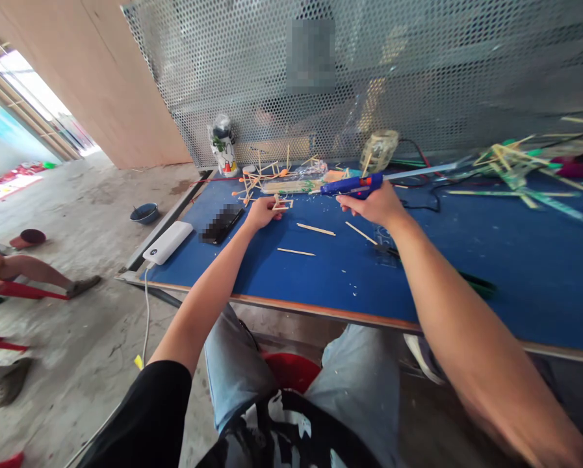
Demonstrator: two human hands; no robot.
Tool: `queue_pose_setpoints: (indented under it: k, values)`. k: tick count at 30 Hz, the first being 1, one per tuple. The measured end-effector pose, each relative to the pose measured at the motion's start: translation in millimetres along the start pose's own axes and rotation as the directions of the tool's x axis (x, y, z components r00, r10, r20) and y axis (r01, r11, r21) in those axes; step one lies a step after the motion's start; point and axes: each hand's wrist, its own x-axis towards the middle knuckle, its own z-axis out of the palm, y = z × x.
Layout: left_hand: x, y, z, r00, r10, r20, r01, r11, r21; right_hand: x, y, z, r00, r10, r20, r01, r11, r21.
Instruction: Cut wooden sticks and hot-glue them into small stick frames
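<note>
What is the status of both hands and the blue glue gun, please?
Right hand gripping blue glue gun. Left hand holding small stick frame. Loose sticks lying on blue table near both hands, touched by neither.

A perforated metal panel (213, 71) backs the blue worktop (330, 279); leftward, a tan wall (110, 78), grey floor (110, 318), bright opening (30, 81).

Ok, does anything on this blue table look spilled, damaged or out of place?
Just untidy: small pale scraps lie strewn near the front edge of the blue tabletop, with loose sticks at differing angles beyond them. Nothing looks clearly broken.
</note>
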Motion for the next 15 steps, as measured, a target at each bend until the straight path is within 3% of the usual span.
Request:
queue_pose_setpoints:
  k: [6, 15]
  values:
    - [-10.6, 13.3, 9.6, 0.999, -0.008, 0.032, 0.012, 0.993, -0.119, 2.1, 2.0, 8.0, 0.999, 0.006, -0.053, -0.006, 1.0, 0.009]
    - [-19.0, 24.7, 16.6, 0.998, 0.043, 0.035, -0.039, 0.995, -0.096, 0.9, 5.5, 12.3, 0.99, -0.048, -0.132, 0.046, 0.999, -0.024]
